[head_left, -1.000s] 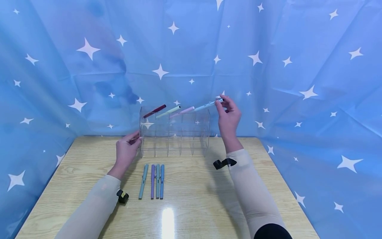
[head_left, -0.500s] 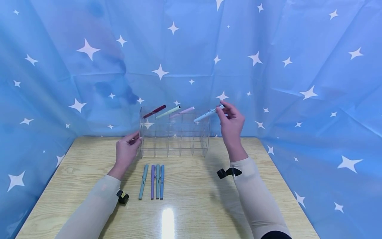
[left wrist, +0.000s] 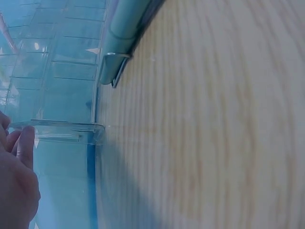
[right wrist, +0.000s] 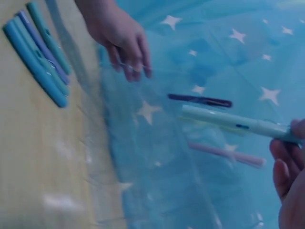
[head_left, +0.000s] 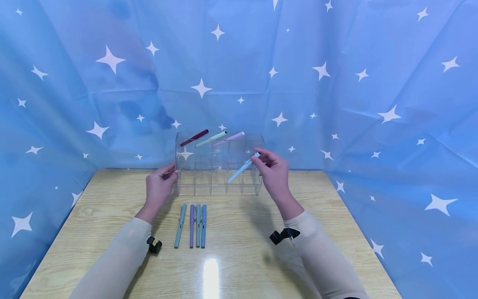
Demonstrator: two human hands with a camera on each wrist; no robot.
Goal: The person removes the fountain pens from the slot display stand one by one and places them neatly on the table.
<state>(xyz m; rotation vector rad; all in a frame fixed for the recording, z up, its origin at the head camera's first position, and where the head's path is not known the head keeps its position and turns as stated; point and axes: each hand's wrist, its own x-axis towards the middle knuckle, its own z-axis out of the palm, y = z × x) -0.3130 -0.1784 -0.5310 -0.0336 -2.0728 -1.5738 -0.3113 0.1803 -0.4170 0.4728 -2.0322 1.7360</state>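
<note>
A clear plastic pen rack [head_left: 203, 178] with rows of compartments stands at the back of the table. My left hand [head_left: 160, 187] holds its left side, thumb in front; in the left wrist view the fingers [left wrist: 26, 148] are at the rack's edge. My right hand [head_left: 274, 174] pinches a light blue pen [head_left: 242, 168] by its upper end, tilted in front of the rack's right half. In the top row lean a dark red pen [head_left: 194, 138], a pale green pen [head_left: 212, 138] and a pink pen [head_left: 229, 138].
Several capped pens lie on the wooden table [head_left: 239, 232] before the rack: a teal pen [head_left: 180, 226] at the left, then a purple pen [head_left: 192, 226], another teal pen [head_left: 198, 226] and a blue pen [head_left: 203, 226]. A starry blue curtain [head_left: 239, 62] hangs close behind.
My right hand has brought the light blue pen down and slightly left, from the rack's top right to before its lower rows. The left hand stays on the rack's side.
</note>
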